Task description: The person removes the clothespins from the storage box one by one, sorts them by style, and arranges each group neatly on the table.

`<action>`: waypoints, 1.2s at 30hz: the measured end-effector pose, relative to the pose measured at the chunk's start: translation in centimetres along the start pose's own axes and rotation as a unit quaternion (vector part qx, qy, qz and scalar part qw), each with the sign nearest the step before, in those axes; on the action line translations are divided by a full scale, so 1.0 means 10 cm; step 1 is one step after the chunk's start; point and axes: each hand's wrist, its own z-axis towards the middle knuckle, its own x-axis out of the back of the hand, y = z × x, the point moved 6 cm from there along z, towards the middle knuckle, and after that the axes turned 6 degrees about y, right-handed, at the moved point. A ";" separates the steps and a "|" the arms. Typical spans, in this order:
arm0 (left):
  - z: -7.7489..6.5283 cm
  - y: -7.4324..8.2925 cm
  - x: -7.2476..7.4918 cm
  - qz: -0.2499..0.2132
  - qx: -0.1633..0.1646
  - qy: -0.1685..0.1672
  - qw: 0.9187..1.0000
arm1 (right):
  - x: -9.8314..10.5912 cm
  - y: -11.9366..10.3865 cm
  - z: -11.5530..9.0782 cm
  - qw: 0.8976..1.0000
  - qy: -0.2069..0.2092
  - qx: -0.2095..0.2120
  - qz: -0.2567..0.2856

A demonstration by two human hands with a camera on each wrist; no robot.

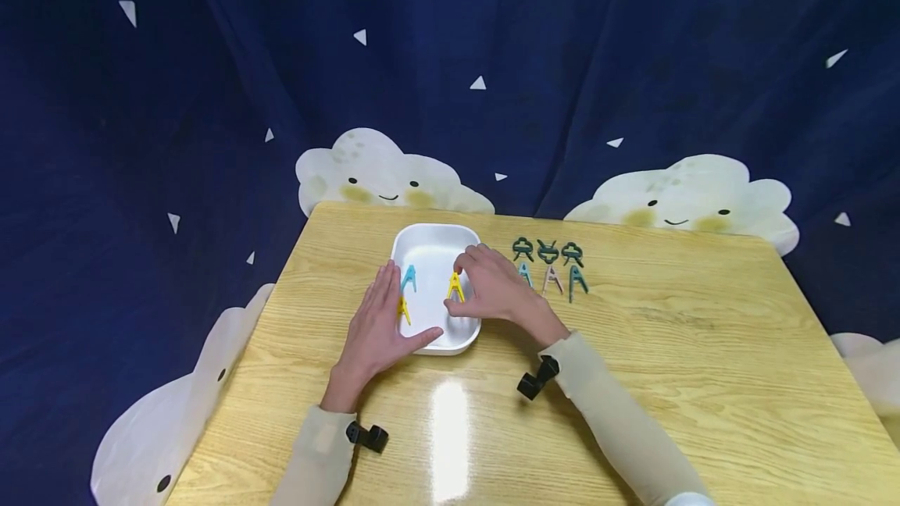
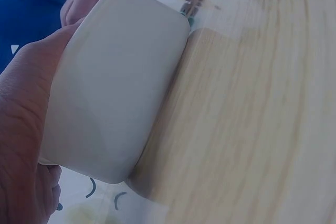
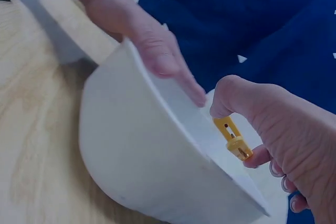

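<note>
A white basin point(image 1: 432, 338) stands on the wooden table. My left hand point(image 1: 380, 326) lies along its left rim with fingers straight and thumb spread over the near rim. Above the basin, my right hand point(image 1: 495, 283) pinches a yellow clothespin point(image 1: 455, 286) between thumb and finger; the right wrist view shows this yellow clothespin point(image 3: 233, 139) just over the rim. A light blue clothespin point(image 1: 409, 278) and another yellow clothespin point(image 1: 404, 309) are in the left part of the basin, the yellow one partly hidden by my left hand.
Right of the basin lie three dark green clips point(image 1: 548, 252) in a row. Nearer me is a row with a light blue clothespin point(image 1: 524, 273), a pink clothespin point(image 1: 552, 279) and a dark teal clothespin point(image 1: 577, 281). A dark blue curtain point(image 1: 436, 61) with clouds hangs behind the table point(image 1: 668, 350).
</note>
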 end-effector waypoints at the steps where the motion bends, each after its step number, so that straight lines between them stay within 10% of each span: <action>1: 0.00 0.00 0.00 0.001 -0.001 0.001 1.000 | 0.03 0.03 -0.02 1.000 0.004 -0.005 0.002; 14: 0.01 -0.01 -0.01 0.000 0.009 -0.011 1.000 | 0.25 0.34 -0.32 0.999 0.040 -0.035 0.008; 36: 0.01 -0.01 0.01 -0.008 0.011 -0.009 1.000 | -0.01 0.92 -0.93 0.995 0.037 -0.091 -0.034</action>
